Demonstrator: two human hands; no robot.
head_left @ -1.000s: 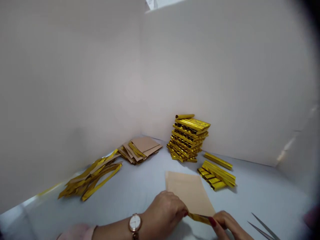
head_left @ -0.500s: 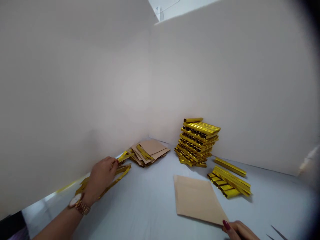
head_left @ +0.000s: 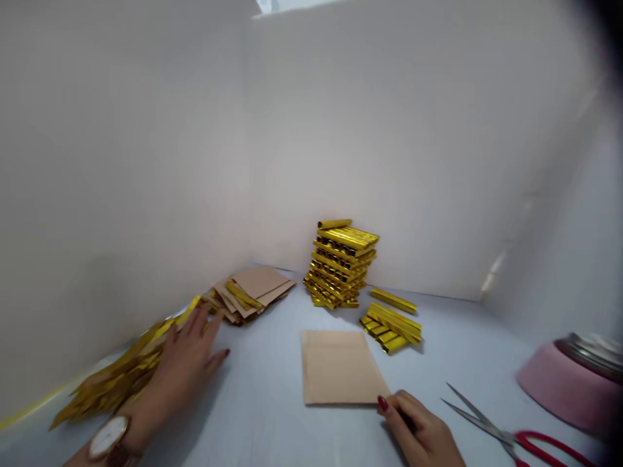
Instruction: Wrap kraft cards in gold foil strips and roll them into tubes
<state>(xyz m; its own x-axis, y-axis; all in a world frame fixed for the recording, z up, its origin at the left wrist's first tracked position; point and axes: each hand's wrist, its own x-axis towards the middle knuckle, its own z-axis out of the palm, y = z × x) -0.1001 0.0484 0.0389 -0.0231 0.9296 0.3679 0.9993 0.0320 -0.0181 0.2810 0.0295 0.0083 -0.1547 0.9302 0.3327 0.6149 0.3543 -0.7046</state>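
Pretty simple scene: a pale work surface point(head_left: 272, 408) boxed in by white boards point(head_left: 146, 162), with the person's two hands well apart. The left hand point(head_left: 187, 366), the one wearing a round-faced wristwatch point(head_left: 108, 436), is open with the fingers spread, right over the end of a loose heap of gold foil strips point(head_left: 111, 383). It's also just beside a low stack of kraft paper squares point(head_left: 257, 282) with more gold strips lying in it. Hard to say if those fingers are actually touching the foil. The right hand point(head_left: 418, 431) sits at the bottom of the view, fingers curled, with its red-painted fingertips point(head_left: 383, 403) at the near right corner of a single kraft paper sheet point(head_left: 341, 366). Honestly can't tell whether it's pinching that sheet or just touching it. The sheet lies flat on the surface, between the two hands. Behind it stands a tall criss-cross stack of folded gold strips point(head_left: 341, 259) with one piece on top, and a small pile of gold strips point(head_left: 389, 327) lies just beside the stack. Off to the right are red-handled scissors point(head_left: 487, 425) lying on the surface, with a pink round container point(head_left: 564, 389) near the edge of the view.
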